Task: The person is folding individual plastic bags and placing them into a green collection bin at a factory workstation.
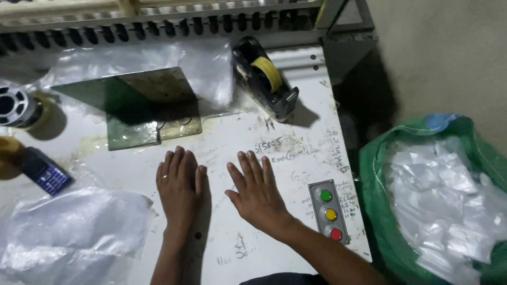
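Both hands, left hand (178, 182) and right hand (257, 191), were laid flat and spread (nothing held) on the white worktable (296, 174); a bag must probably be picked next from the plastic bags (74, 221).

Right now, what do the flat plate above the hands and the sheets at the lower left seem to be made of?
The plate looks like metal, dull and stained: it has stiff straight edges and a worn, greenish-brown face. The sheets look like thin clear plastic film, glossy and wrinkled, with the table showing faintly through. Both hands, left hand and right hand, lie flat on the table.

Both hands (219, 192) seemingly flat on table (296, 174)
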